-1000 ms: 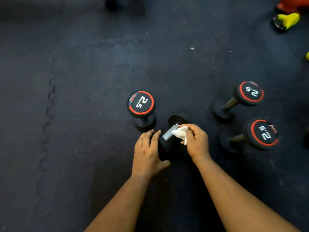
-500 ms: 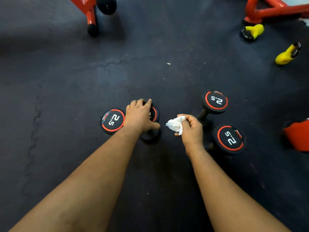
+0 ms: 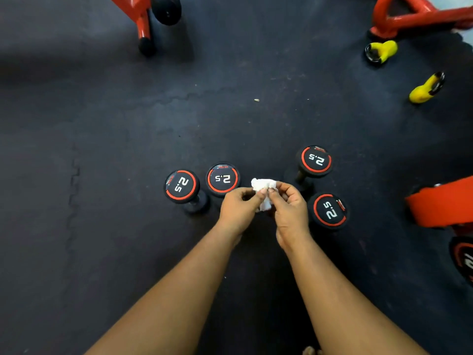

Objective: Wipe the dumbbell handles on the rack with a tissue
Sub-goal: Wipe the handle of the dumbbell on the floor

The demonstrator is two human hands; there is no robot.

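Observation:
Several black dumbbells marked 2.5 with red rings stand on end on the dark rubber floor. Two stand side by side on the left, one dumbbell (image 3: 182, 186) and its neighbour (image 3: 222, 179). Two more stand on the right, a far dumbbell (image 3: 316, 160) and a near dumbbell (image 3: 329, 210). Between the pairs, above the floor, both hands hold a crumpled white tissue (image 3: 263, 186). My left hand (image 3: 239, 209) pinches its lower part. My right hand (image 3: 290, 210) pinches it from the right. Neither hand touches a dumbbell.
Red frame parts stand at the top left (image 3: 140, 19) and top right (image 3: 419, 14). Two yellow collar clamps (image 3: 381, 51) (image 3: 426, 89) lie at the upper right. A red piece (image 3: 442, 203) and another black weight (image 3: 464, 260) sit at the right edge.
My left hand has let go of the upright dumbbell and come over to the tissue, which both hands now hold. The view has shifted slightly.

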